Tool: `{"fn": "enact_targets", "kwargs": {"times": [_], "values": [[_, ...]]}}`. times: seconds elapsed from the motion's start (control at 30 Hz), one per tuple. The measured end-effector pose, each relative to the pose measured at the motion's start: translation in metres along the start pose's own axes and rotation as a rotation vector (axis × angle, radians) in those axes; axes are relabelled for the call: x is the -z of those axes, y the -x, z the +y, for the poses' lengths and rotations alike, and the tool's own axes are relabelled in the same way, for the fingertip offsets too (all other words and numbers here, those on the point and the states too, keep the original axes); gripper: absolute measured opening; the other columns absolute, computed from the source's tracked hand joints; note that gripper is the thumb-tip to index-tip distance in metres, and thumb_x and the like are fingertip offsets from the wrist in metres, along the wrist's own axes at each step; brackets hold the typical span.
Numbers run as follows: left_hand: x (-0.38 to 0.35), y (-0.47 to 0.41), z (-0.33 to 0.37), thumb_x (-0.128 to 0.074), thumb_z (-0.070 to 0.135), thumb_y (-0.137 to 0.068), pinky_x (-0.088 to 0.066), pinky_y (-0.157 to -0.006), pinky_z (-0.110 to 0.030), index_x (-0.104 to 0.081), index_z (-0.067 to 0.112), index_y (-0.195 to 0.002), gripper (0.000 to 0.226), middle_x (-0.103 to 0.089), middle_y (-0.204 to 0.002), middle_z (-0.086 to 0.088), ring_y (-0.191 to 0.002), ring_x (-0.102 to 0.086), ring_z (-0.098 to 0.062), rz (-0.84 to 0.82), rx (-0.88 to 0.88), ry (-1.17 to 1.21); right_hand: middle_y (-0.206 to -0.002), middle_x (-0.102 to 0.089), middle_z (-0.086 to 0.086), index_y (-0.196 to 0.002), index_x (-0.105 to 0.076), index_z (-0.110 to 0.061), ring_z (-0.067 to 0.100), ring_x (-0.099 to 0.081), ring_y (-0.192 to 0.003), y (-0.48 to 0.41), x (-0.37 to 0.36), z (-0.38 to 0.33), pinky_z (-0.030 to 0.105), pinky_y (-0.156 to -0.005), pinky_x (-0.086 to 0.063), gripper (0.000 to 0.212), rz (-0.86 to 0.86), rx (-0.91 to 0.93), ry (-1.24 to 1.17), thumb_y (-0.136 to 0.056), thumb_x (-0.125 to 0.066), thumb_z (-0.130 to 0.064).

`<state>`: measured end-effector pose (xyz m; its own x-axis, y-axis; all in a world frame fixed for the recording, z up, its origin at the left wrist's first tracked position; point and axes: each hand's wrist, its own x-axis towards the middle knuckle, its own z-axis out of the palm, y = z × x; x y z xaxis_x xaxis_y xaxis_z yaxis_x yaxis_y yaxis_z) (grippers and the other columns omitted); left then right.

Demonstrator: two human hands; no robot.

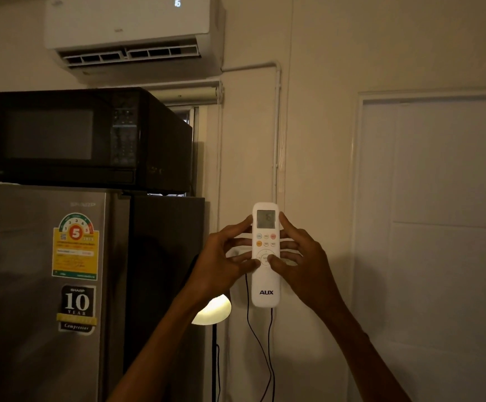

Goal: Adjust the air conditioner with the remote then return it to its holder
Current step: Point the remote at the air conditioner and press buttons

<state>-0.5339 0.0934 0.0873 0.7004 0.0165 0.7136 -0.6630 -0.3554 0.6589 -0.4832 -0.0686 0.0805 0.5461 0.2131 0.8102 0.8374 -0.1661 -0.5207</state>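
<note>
A white AUX remote (266, 288) stands upright in front of the wall, its small screen lit. My left hand (221, 262) grips its left side and my right hand (302, 259) grips its right side, both thumbs resting on the round button pad. High on the wall hangs the white air conditioner (131, 27), flap open, showing 16 on its display. A pale holder is barely visible behind the remote and my fingers; I cannot tell whether the remote sits in it.
A black microwave (85, 137) sits on a grey fridge (39, 285) at left. A lit lamp (214, 310) on a pole glows below my left hand. Black cables (257, 343) hang down the wall. A white door (439, 227) is at right.
</note>
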Motion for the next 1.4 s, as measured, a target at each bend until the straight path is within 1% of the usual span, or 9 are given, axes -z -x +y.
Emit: {"fn": "enact_targets", "kwargs": {"times": [0.17,0.3,0.43,0.6,0.8,1.0,1.1,1.27,1.4], "values": [[0.007,0.001,0.001,-0.071,-0.002,-0.075,-0.057,-0.078,-0.016,-0.046,0.026,-0.134,0.07,-0.057,-0.128,-0.003,-0.11,-0.06,-0.009,0.039,-0.004,-0.038,-0.117,-0.058,0.009,-0.137,-0.037,-0.022,0.009,-0.061,-0.094,-0.006,-0.008,-0.007,0.007,-0.069,-0.052,0.064,0.005,-0.006,-0.056,-0.081,-0.065,-0.009],[0.016,0.001,0.006,-0.071,-0.002,-0.075,-0.056,-0.075,-0.013,-0.046,0.025,-0.135,0.071,-0.057,-0.126,0.001,-0.109,-0.06,-0.006,0.053,-0.005,-0.062,-0.114,-0.059,0.006,-0.135,-0.039,-0.02,-0.001,-0.059,-0.087,-0.009,-0.016,-0.016,0.005,-0.063,-0.049,0.056,0.028,0.011,-0.097,-0.084,-0.061,-0.011],[0.025,0.004,0.015,-0.071,-0.003,-0.075,-0.054,-0.074,-0.013,-0.046,0.022,-0.135,0.07,-0.057,-0.117,0.009,-0.1,-0.059,0.001,0.073,-0.005,-0.079,-0.116,-0.057,0.002,-0.134,-0.041,-0.022,0.006,-0.059,-0.091,-0.013,-0.026,-0.022,0.004,-0.06,-0.049,0.053,0.056,0.019,-0.136,-0.085,-0.059,-0.015],[0.034,0.008,0.021,-0.07,-0.003,-0.076,-0.054,-0.076,-0.012,-0.044,0.022,-0.137,0.07,-0.058,-0.118,0.011,-0.102,-0.06,-0.003,0.095,-0.003,-0.106,-0.116,-0.058,-0.001,-0.133,-0.043,-0.024,0.013,-0.061,-0.095,-0.016,-0.037,-0.03,0.006,-0.059,-0.051,0.052,0.083,0.009,-0.177,-0.085,-0.06,-0.015],[0.052,0.008,0.028,-0.07,-0.002,-0.076,-0.056,-0.088,-0.03,-0.044,0.026,-0.137,0.072,-0.056,-0.13,-0.001,-0.119,-0.057,-0.017,0.126,-0.032,-0.144,-0.115,-0.061,0.003,-0.128,-0.041,-0.036,0.015,-0.064,-0.095,-0.023,-0.047,-0.044,0.009,-0.061,-0.052,0.052,0.072,0.055,-0.213,-0.085,-0.06,-0.015],[0.078,0.006,0.044,-0.067,-0.006,-0.076,-0.057,-0.083,-0.023,-0.041,0.025,-0.138,0.074,-0.057,-0.128,-0.002,-0.118,-0.058,-0.017,0.144,-0.044,-0.155,-0.118,-0.061,0.002,-0.128,-0.042,-0.036,0.014,-0.065,-0.096,-0.041,-0.059,-0.067,0.021,-0.067,-0.058,0.052,0.035,0.11,-0.252,-0.085,-0.061,-0.015],[0.092,0.005,0.053,-0.067,-0.008,-0.076,-0.058,-0.084,-0.024,-0.041,0.025,-0.138,0.074,-0.057,-0.127,-0.003,-0.117,-0.059,-0.017,0.166,-0.057,-0.157,-0.118,-0.062,0.004,-0.129,-0.042,-0.033,0.014,-0.066,-0.095,-0.05,-0.067,-0.078,0.019,-0.067,-0.057,0.053,0.022,0.135,-0.274,-0.083,-0.062,-0.015],[0.114,0.005,0.066,-0.068,-0.007,-0.075,-0.057,-0.09,-0.042,-0.043,0.027,-0.137,0.074,-0.056,-0.128,-0.003,-0.118,-0.058,-0.02,0.206,-0.088,-0.206,-0.116,-0.06,-0.005,-0.128,-0.042,-0.033,0.007,-0.064,-0.092,-0.06,-0.079,-0.096,0.015,-0.067,-0.056,0.055,-0.002,0.179,-0.307,-0.082,-0.064,-0.013],[0.125,0.005,0.072,-0.067,-0.006,-0.076,-0.058,-0.087,-0.029,-0.041,0.025,-0.138,0.075,-0.056,-0.129,-0.002,-0.118,-0.057,-0.017,0.214,-0.106,-0.246,-0.11,-0.059,-0.012,-0.129,-0.044,-0.029,-0.002,-0.063,-0.084,-0.063,-0.088,-0.104,0.013,-0.067,-0.055,0.055,0.0,0.195,-0.343,-0.081,-0.065,-0.012]]}}
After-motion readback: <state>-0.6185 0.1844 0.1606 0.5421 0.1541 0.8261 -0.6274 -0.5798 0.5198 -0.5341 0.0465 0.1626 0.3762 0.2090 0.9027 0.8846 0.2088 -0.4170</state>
